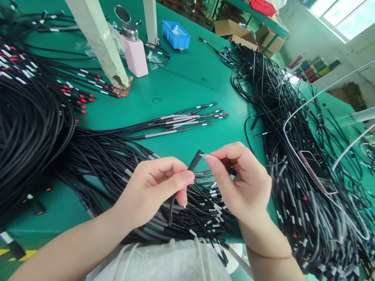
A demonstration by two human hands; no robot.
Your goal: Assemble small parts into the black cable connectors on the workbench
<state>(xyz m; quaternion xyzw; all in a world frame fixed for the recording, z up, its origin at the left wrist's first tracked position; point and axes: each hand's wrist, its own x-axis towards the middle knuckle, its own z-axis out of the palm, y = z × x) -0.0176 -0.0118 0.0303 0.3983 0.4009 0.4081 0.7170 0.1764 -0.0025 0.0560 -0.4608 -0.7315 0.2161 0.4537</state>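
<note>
Above the bench my left hand (164, 183) pinches a black cable (172, 208) between thumb and fingers. From that grip a flat black strip, like tape or a sleeve (195, 159), sticks up to the right. My right hand (243, 177) is closed, its thumb and forefinger at the strip's upper tip. Something dark shows behind the right fingers, too hidden to name. Under both hands lies a bundle of black cables (117, 156) with grey ribbed sleeves and white labels. A few cable ends (175, 121) are laid out separately beyond the hands.
The green bench (193, 86) carries a large cable coil (29, 105) with red tips at left. A heap of cables (299, 175) with a phone (318, 171) on it lies at right. Farther back are a white post (101, 39), a pink bottle (134, 54) and a blue bin (177, 37).
</note>
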